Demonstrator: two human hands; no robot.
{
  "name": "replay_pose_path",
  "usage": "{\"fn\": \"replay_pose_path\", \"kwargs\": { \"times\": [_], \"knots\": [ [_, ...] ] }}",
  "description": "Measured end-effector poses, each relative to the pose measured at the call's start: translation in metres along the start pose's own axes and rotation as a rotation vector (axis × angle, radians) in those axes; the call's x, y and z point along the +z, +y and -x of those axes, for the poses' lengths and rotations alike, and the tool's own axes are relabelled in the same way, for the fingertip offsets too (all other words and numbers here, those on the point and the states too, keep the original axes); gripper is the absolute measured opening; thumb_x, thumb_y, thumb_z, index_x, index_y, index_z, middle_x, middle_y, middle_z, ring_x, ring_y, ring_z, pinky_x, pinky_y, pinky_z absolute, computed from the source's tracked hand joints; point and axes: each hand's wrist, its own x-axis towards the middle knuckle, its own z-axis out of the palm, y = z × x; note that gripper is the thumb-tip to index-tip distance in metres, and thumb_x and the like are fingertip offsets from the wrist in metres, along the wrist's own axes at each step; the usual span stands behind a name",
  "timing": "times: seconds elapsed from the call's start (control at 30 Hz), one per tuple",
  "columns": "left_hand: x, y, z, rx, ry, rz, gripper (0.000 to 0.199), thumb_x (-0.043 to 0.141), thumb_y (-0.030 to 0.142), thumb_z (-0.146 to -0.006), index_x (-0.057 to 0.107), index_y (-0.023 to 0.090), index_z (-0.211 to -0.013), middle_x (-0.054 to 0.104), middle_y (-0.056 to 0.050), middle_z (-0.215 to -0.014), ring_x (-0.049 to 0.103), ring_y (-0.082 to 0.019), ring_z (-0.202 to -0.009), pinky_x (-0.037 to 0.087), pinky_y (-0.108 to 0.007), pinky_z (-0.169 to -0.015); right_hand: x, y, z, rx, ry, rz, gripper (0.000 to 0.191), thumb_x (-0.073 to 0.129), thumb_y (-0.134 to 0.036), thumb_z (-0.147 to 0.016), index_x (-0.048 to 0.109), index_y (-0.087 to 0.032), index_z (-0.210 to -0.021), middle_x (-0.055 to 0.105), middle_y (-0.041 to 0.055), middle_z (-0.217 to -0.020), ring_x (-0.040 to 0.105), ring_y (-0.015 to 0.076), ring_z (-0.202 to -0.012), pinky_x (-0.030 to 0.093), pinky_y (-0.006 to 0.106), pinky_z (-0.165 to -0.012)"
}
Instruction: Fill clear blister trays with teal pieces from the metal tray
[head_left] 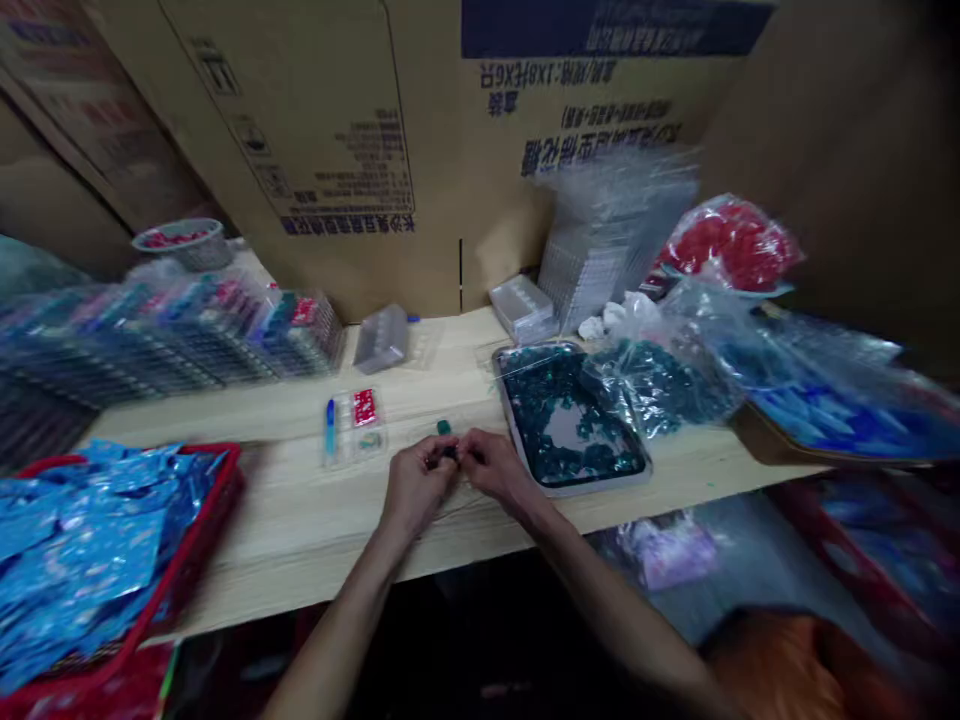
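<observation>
My left hand (418, 482) and my right hand (491, 465) meet over the wooden table (300, 530), fingers pinched together. Something small and dark shows between the fingertips, too small to make out. Just beyond them lies a small dark green piece (443, 427). Left of my hands is a clear plastic case (345, 440) with compartments, holding a red card-like piece (364, 407), a blue stick-shaped item (330, 428) and a small pale item. Close to my right hand stands a tray (517, 425) of dark green pieces.
A red basket (229, 470) of blue packets sits at left, before rows of filled clear cases (292, 330). Stacked empty clear cases (600, 240), a bag of green pieces (660, 385), red pieces (731, 245) and a box of blue items (840, 420) stand right. Cardboard (435, 150) closes the back.
</observation>
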Motion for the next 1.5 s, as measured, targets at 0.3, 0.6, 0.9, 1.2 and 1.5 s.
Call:
{"fn": "replay_pose_path", "kwargs": {
  "times": [0.3,0.6,0.9,1.2,1.5],
  "knots": [
    [-0.001,0.009,0.0,-0.197,-0.033,0.554,0.035,0.08,0.03,-0.066,0.077,0.014,-0.097,0.077,-0.009,-0.093,0.069,-0.017,-0.082,0.051,-0.025,-0.078,-0.008,-0.007,0.0,0.026,0.114,0.125,0.011,0.052,-0.012,-0.081,0.06,-0.019,-0.079,0.064,-0.0001,-0.067,0.058,0.0145,-0.062,0.038,0.023,-0.06],
    [-0.037,-0.009,-0.019,0.073,0.144,0.004,0.022,0.073,0.029,-0.074,0.075,0.017,-0.092,0.074,-0.004,-0.077,0.066,-0.016,-0.069,0.049,-0.026,-0.066,-0.085,0.017,0.005,0.204,-0.026,0.719,0.041,0.048,-0.012,-0.087,0.054,-0.013,-0.128,0.056,0.021,-0.121,0.06,0.0308,-0.107,0.046,0.039,-0.086],
    [-0.004,-0.014,-0.038,0.433,-0.072,-0.631,0.027,0.054,0.009,-0.084,0.076,0.02,-0.092,0.074,-0.007,-0.094,0.069,-0.02,-0.085,0.053,-0.03,-0.076,-0.096,0.057,0.002,0.289,-0.074,0.709,0.027,0.051,-0.011,-0.087,0.056,-0.013,-0.114,0.067,0.0138,-0.1,0.065,0.0239,-0.091,0.042,0.029,-0.076],
    [-0.011,-0.04,-0.034,0.519,-0.053,-0.606,0.033,0.05,0.009,-0.086,0.075,0.023,-0.103,0.072,-0.008,-0.108,0.068,-0.02,-0.098,0.055,-0.034,-0.088,-0.093,0.057,-0.002,0.207,0.28,0.482,0.015,0.052,-0.018,-0.085,0.058,-0.017,-0.099,0.069,0.0074,-0.083,0.063,0.0209,-0.073,0.04,0.028,-0.067],
    [0.016,0.012,-0.007,0.01,-0.018,0.356,0.042,0.067,0.04,-0.084,0.066,0.018,-0.12,0.073,-0.007,-0.098,0.068,-0.017,-0.084,0.055,-0.03,-0.079,-0.039,0.0,0.002,-0.111,0.178,0.03,0.011,0.05,-0.021,-0.084,0.053,-0.02,-0.094,0.062,0.0004,-0.072,0.059,0.0157,-0.063,0.042,0.024,-0.061]
  ]
}}
